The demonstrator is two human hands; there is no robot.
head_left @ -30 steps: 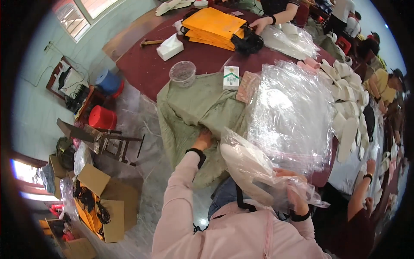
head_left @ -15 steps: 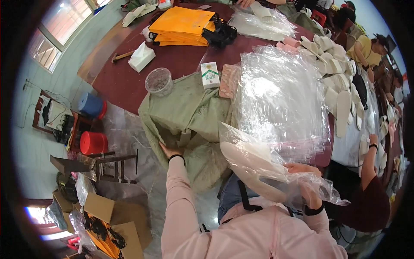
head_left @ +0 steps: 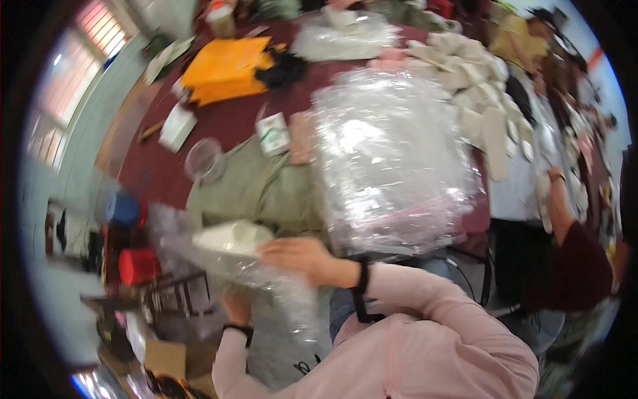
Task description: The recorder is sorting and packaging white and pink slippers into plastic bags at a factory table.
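Observation:
A pair of white slippers (head_left: 232, 238) lies inside a clear plastic bag (head_left: 279, 286), and my right hand (head_left: 296, 258) is closed on it. That bundle is over the front of a green cloth sack (head_left: 256, 189), which drapes off the table edge. Below the bundle is my left hand (head_left: 236, 307), near the sack's mouth. The bag and motion blur hide its fingers, so its grip cannot be made out.
A tall stack of clear plastic bags (head_left: 399, 153) lies on the dark red table (head_left: 153, 166). Loose white slippers (head_left: 492, 123) are heaped at right, beside a co-worker's arm (head_left: 565, 213). Orange bags (head_left: 229, 70), a tissue pack (head_left: 178, 128) and a round clear tub (head_left: 205, 160) sit at left.
My right hand has carried the bagged slippers left, from beside the bag stack to the sack's mouth. My left hand is lower, now partly behind the bag. The whole view has shifted.

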